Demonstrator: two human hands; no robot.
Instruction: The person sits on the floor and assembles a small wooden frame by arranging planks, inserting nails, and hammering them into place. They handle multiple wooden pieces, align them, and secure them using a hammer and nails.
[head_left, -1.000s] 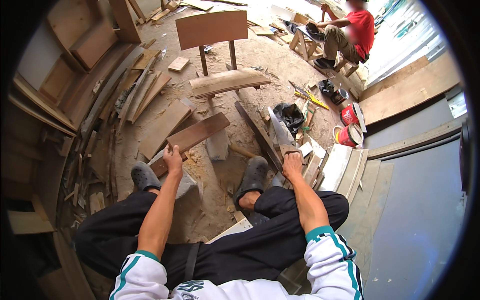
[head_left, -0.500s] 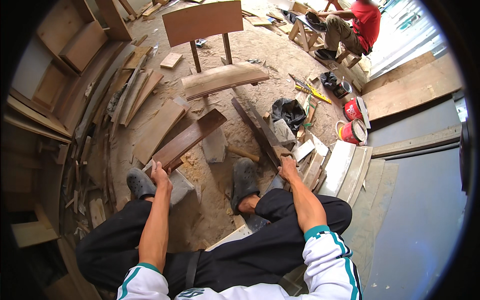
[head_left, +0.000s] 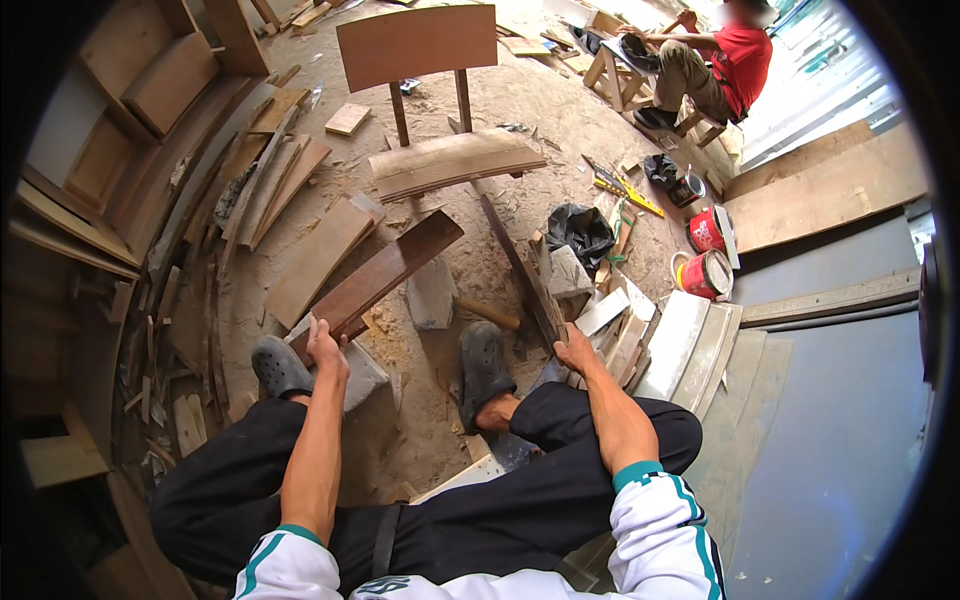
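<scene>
My left hand is closed round the near end of a dark brown wooden board, which slants up and away to the right. Below that board, a grey block lies beside my left clog. On the other side, my right hand grips the near end of a long, narrow dark wooden strip. This strip points away and to the left, seen nearly edge-on. Between the two pieces are another grey block and a wooden handle on the ground. My right clog is just nearer than the handle.
Ahead stands a wooden chair-like piece with a curved backrest and seat. Loose boards lie left; offcuts, a black plastic bag and red cans lie right. A person in red sits at the far right.
The strip in my right hand has turned and now looks narrower. My right hand has shifted slightly left. The seated person's arm has risen, and the whole view has swung slightly.
</scene>
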